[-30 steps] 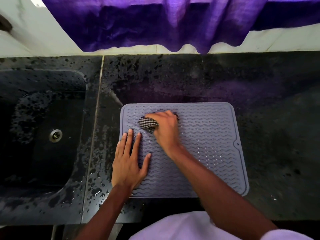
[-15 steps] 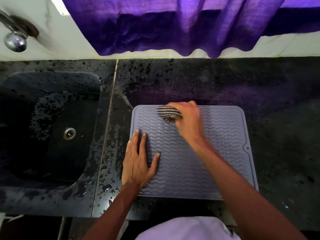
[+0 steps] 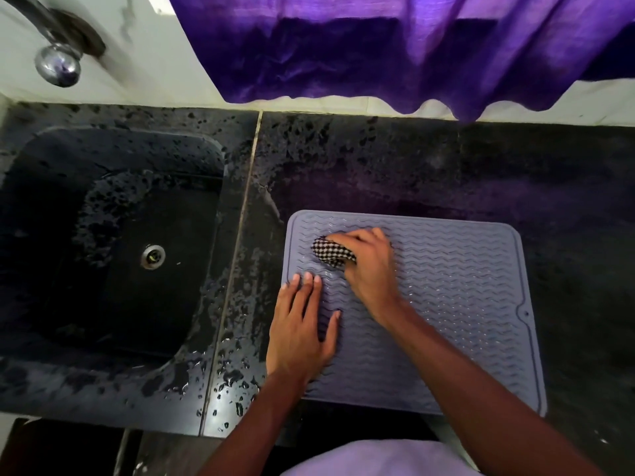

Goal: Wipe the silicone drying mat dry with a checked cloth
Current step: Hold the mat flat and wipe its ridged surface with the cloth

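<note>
**Black stone table, wet, with a grey mat under two hands**

Seen from the head view, the dark table [image 3: 446, 173] runs along a white wall, and a purple curtain [image 3: 412, 46] hangs down to its back edge. A black sink [image 3: 44, 235] is sunk into the table's left end, with a metal drain [image 3: 153, 256] in its floor. A chrome tap [image 3: 58, 68] juts out above the sink's far left corner. Water drops [image 3: 226, 379] bead on the strip of table just right of the sink, thickest toward the front edge.

The silicone drying mat [image 3: 464, 286], grey with wavy ridges, lies flat on the table just right of the sink, its near edge close to the table's front edge. A small hole [image 3: 525, 314] sits by its right edge.

The right hand [image 3: 371, 269] is curled round a bunched checked cloth [image 3: 331, 252], black and white, and holds it down on the mat near its far left corner. The left hand [image 3: 299, 331] lies flat on the mat's left side, fingers straight and close together, thumb spread, gripping nothing. The two hands are near each other but apart. A pale garment [image 3: 378, 458] shows at the bottom edge.
</note>
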The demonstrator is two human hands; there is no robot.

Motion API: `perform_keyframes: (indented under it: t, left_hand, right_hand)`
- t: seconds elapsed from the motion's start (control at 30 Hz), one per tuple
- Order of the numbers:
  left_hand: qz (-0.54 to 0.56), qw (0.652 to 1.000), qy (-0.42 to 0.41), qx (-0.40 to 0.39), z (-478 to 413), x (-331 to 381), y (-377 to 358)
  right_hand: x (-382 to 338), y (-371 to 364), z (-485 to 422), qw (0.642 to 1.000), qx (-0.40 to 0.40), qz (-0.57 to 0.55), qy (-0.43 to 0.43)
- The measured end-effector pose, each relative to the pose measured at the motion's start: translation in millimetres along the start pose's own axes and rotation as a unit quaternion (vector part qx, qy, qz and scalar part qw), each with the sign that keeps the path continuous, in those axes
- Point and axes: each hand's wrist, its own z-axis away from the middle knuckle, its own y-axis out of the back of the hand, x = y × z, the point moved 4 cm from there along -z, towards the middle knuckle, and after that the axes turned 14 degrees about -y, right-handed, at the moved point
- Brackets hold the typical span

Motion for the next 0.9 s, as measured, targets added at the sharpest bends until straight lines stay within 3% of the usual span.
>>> perform_keyframes:
  t: [0.17,0.33,0.43,0.63,0.77,0.9]
  left_hand:
    - [0.005,1.0,0.003,-0.011,1.6,-1.7,-1.5]
    - [-0.004,0.998,0.01,-0.069,-0.4,-3.2,-3.4]
    - [0.015,0.998,0.025,-0.051,-2.3,-2.4,0.1]
    - [0.006,0.999,-0.004,-0.035,-1.7,0.8,0.8]
    - [-0.003,0.999,-0.007,-0.051,0.3,0.8,-4.2]
    - [-0.004,0.999,-0.006,-0.048,-1.2,0.1,-3.5]
  right_hand:
    - [-41.0,-26.3,-3.1,1.0,-0.026,-0.015,0.003]
    - [-68.0,-38.4,-12.8,0.997,-0.071,-0.041,-0.004]
    - [-65.8,-21.5,-17.5,0.994,-0.089,-0.065,0.017]
    - [5.1,54.6,-14.6,0.999,0.041,-0.014,-0.004]
    - [70.6,74.4,-6.3,0.995,0.068,0.034,-0.067]
    - [56.5,53.3,-4.8,0.993,0.082,0.003,-0.087]
